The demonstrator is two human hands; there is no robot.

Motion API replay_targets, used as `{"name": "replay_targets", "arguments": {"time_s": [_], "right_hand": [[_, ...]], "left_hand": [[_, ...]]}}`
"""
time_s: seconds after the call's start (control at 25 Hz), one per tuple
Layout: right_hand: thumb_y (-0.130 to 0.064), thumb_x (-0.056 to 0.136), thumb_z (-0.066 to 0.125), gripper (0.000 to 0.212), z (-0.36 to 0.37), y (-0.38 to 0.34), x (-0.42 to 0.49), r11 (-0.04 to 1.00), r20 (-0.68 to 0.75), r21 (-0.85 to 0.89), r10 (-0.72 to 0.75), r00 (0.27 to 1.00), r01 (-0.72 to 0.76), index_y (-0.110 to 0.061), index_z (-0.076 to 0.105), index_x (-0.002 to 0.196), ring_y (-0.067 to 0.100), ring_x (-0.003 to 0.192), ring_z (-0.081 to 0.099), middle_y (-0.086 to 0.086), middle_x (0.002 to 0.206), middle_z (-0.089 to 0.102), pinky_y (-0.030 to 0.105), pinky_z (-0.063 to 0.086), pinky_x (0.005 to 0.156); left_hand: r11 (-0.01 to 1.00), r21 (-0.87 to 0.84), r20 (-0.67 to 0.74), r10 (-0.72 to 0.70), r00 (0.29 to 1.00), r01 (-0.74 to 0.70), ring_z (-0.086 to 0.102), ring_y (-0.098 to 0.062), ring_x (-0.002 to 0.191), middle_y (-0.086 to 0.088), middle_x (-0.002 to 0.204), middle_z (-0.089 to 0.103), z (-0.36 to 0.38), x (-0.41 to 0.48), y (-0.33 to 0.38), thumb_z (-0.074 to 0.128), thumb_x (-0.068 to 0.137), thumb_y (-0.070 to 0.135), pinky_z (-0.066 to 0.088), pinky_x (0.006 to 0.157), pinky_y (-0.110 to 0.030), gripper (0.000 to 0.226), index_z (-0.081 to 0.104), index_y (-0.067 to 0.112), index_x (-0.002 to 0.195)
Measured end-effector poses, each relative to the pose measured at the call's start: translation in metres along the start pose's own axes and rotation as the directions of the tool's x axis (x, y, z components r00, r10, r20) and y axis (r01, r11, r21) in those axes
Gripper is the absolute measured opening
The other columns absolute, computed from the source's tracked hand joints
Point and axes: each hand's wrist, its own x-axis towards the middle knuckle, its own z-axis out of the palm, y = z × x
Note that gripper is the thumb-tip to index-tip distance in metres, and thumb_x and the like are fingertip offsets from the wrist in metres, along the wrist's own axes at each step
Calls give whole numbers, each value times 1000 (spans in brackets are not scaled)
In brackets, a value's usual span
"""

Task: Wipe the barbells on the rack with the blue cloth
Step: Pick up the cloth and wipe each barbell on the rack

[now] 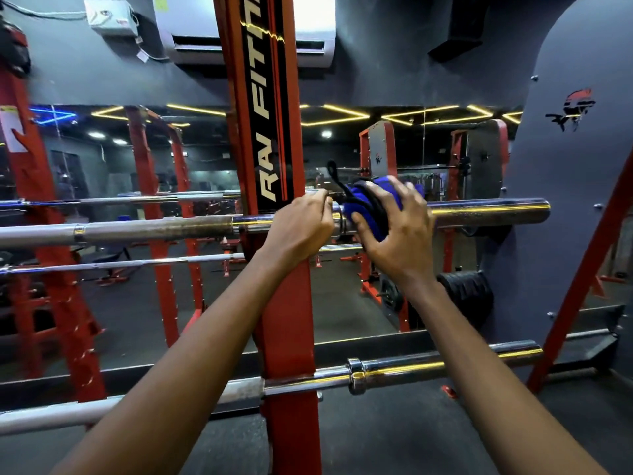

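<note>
Obs: right hand (397, 231) is curled round the bunched blue cloth (363, 207), holding it on the upper barbell (154, 229) just right of the red rack upright (287, 320); left hand (301, 224) grips the same bar beside it. Risk: a hard wipe may roll the bar on its supports, or the cloth may snag at the collar. Count on rack: two barbells (upper barbell, lower barbell (428, 365)), one cloth.

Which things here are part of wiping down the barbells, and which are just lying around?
Part of the job: blue cloth, wrapped on the upper barbell under the right hand; left hand gripping that bar; lower barbell; red rack upright.
Just around: air conditioner, white wall box, black weight plate, mirror.
</note>
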Motion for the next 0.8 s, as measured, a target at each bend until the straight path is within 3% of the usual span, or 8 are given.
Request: {"name": "replay_targets", "arguments": {"time_s": [0.12,0.24,0.4,0.48,0.6,0.68,0.76,0.8], "right_hand": [[-59,97,52,62,18,5,-23,984,-193,34,176,965,-172,-28,47,151,35,154,22,6,164,32,57,26,121],[-55,98,54,64,33,-21,-27,938,-234,213,321,917,-274,-24,45,153,35,157,11,8,167,25,58,23,123],[-48,102,54,73,43,-29,-41,870,-233,415,384,894,-266,-19,24,162,27,159,-1,9,172,5,38,12,128],[-45,104,51,76,44,-39,-43,684,-186,622,603,776,-382,-15,14,164,26,158,6,14,171,2,20,12,125],[-49,102,43,77,43,-52,-27,355,-55,823,826,561,-443,-16,9,164,24,156,20,14,170,12,34,21,127],[-59,98,41,78,42,-43,-10,14,160,906,914,372,-424,-20,20,162,20,150,34,5,166,28,39,27,124],[-65,96,40,69,41,-24,-2,-436,531,825,815,230,-358,-25,43,151,18,138,46,-3,150,48,38,31,119],[-62,95,42,59,39,-17,-1,-498,594,784,775,215,-370,-29,51,142,22,135,50,-2,145,53,39,32,118]], "left_hand": [[998,54,-56,48,997,-45,58,-21,79,1,88,61,7,-2,-6,32,107,31,43,68,-40,29,51,17,90],[987,132,-83,101,991,-90,61,-21,81,1,91,65,15,0,-8,28,107,40,45,66,-38,34,56,21,102],[972,195,-127,161,979,-135,64,-21,84,-2,95,68,22,-1,-11,22,107,47,50,69,-40,42,58,28,120],[966,226,-154,165,974,-128,63,-21,81,0,90,66,25,-1,-12,21,107,46,48,70,-39,43,58,28,117],[959,257,-192,168,967,-116,60,-22,77,1,83,62,27,-1,-11,23,107,43,40,67,-35,40,59,26,111],[959,262,-208,170,963,-113,59,-23,76,1,81,61,28,-2,-10,24,107,42,37,65,-35,39,59,25,108],[961,256,-212,166,963,-110,59,-23,76,0,82,62,28,-2,-10,24,107,42,39,66,-37,40,60,24,108],[962,251,-213,163,963,-107,60,-23,76,-1,83,63,29,-2,-9,24,107,42,41,66,-37,40,60,24,109]]}}
